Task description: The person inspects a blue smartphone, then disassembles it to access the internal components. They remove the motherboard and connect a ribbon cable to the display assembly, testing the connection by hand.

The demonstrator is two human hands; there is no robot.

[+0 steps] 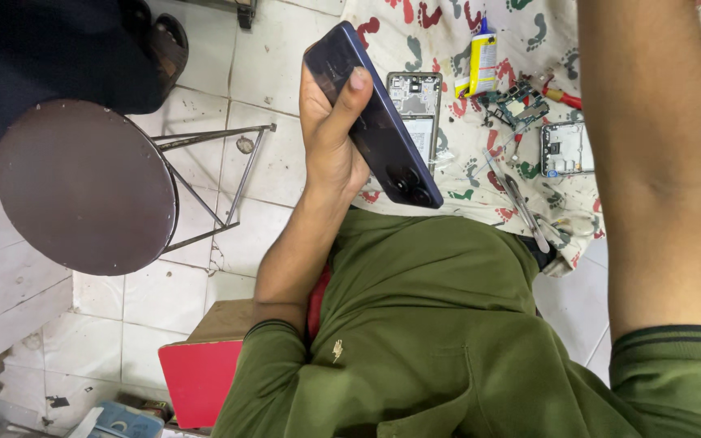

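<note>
My left hand (330, 138) is shut on a dark blue smartphone (391, 146), back side up, its camera lenses toward my body. The thumb lies across the phone's back. I hold it above the edge of a white cloth (448, 32) printed with coloured footprints. My right forearm (659, 162) reaches up along the right side, and its hand is out of view. On the cloth lie an opened phone frame (417, 105), a second opened phone body (565, 150) and a small circuit board (521, 101).
A glue tube (483, 61), a red-handled tool (561, 96) and tweezers (521, 203) rest on the cloth. A round brown stool (83, 186) with metal legs stands on the tiled floor at left. Another person's sandalled foot (164, 45) is at top left. A red box (200, 377) sits by my left elbow.
</note>
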